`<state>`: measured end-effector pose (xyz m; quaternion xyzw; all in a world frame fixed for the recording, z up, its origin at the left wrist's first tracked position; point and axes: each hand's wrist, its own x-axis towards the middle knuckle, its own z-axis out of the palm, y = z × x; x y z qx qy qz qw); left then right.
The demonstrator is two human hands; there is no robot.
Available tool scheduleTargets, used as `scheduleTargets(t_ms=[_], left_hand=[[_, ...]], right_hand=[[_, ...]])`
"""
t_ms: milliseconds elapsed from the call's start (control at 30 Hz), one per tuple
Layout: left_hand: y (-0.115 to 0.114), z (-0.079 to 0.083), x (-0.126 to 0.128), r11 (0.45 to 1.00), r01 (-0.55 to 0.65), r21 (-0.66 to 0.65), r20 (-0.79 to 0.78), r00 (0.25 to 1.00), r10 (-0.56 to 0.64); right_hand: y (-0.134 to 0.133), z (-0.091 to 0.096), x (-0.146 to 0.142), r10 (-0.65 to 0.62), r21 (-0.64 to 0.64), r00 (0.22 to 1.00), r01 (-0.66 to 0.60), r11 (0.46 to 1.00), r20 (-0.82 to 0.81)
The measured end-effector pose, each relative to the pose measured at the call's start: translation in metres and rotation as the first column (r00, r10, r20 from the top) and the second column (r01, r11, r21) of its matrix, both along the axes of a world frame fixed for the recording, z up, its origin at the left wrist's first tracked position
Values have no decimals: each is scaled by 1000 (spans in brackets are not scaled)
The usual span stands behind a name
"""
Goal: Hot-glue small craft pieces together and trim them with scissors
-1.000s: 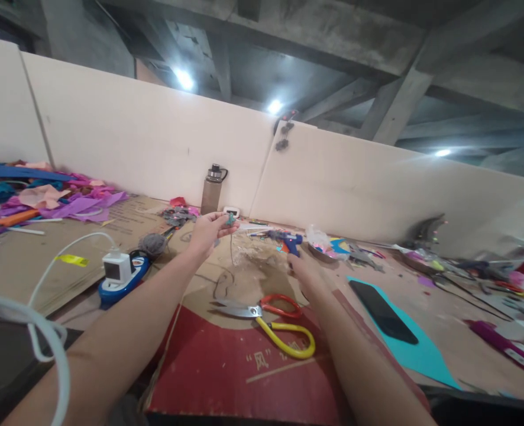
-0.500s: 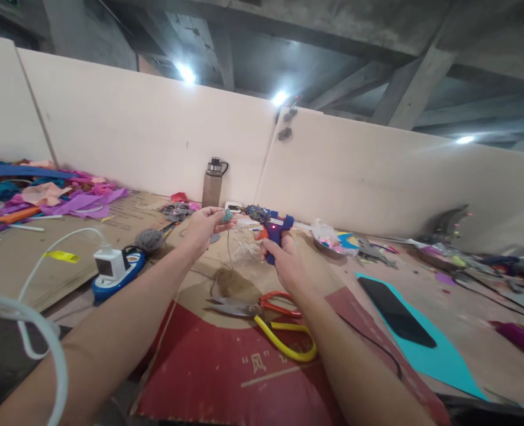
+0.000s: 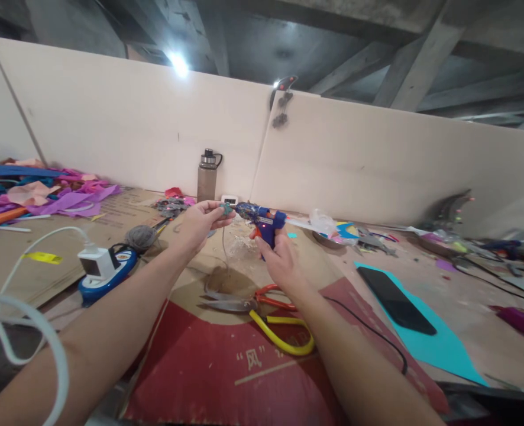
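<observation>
A blue hot glue gun point(image 3: 266, 228) is gripped in my right hand point(image 3: 282, 260), its nozzle pointing left and a clear glue stick poking out of its back. Between the fingertips of my left hand point(image 3: 204, 225) is a small teal piece point(image 3: 227, 209) with a grey strand point(image 3: 225, 245) hanging from it. The nozzle tip meets or nearly meets this piece; I cannot tell whether they touch. Below my hands, scissors point(image 3: 230, 303) with one red and one yellow handle lie spread on a red and brown cardboard sheet point(image 3: 191, 361).
At left stand a blue power strip point(image 3: 111, 281) with a white charger, a grey yarn ball point(image 3: 140, 236) and crepe paper scraps point(image 3: 75, 201). A bottle point(image 3: 207, 177) is by the back panel. At right, a black phone point(image 3: 395, 299) rests on turquoise sheet point(image 3: 448, 355); a cord trails from my right arm.
The glue gun has come slightly left, its nozzle closer to the teal piece. The whole view has shifted a little. Both hands keep their hold.
</observation>
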<state>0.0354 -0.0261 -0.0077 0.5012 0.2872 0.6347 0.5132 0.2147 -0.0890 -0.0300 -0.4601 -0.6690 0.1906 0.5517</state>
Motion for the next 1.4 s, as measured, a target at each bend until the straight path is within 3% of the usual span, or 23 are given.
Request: scheduleTargets(t_ms=[167,367,600,1400], left_hand=[[0,1,2,1000,-10,-14,20,1000,10],[2,-3,1,1000,6,-6,1,1000,-6],[2,-3,2,1000,-9,18,-17,1000,9],[0,-1,2,1000,-2,24,-15,1000,3]], right_hand=[[3,-1,0,5,50,999,-7,999,47],[4,-5,-1,-79,49,990,73,996,117],[1,-2,-3,-51,76,985,39,996,165],[0,-3,-2,-152,184,960,109,977,237]])
